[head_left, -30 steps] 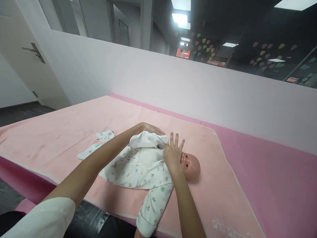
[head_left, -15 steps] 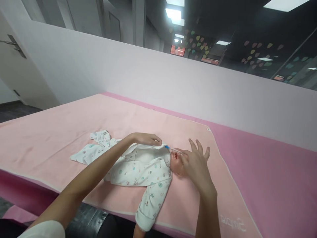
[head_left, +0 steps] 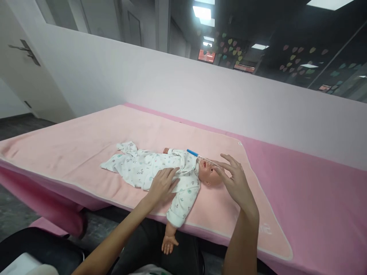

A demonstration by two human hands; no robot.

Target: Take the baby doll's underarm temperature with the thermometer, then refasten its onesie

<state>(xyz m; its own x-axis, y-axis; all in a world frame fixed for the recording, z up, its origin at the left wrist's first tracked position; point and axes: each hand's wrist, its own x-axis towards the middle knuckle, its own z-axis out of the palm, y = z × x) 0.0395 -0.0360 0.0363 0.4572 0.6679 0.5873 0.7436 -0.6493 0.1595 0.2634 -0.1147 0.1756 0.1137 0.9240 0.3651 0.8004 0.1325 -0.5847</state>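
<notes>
A baby doll (head_left: 210, 172) lies on its back, head to the right, in a white printed baby outfit (head_left: 137, 166). The outfit's front is folded over the chest. My left hand (head_left: 163, 185) rests on the doll's chest, fingers lying on the cloth and thumb apart from them. Between the thumb and a finger of my right hand (head_left: 236, 181) is a thin clear thermometer (head_left: 192, 152) with a blue end. It is held above the doll's face, the blue end pointing left; the other fingers are raised.
Under the doll is a light pink mat (head_left: 94, 130), on a table with a darker pink cover (head_left: 309, 183). The doll's near arm (head_left: 169, 242) hangs over the table's front edge. A white wall (head_left: 172, 84) with a window above it stands behind. A black chair (head_left: 43, 244) is at lower left.
My left hand has moved from the far side of the outfit, where it lifted the front, down onto the chest; the cloth now lies closed. The thermometer now shows above the doll.
</notes>
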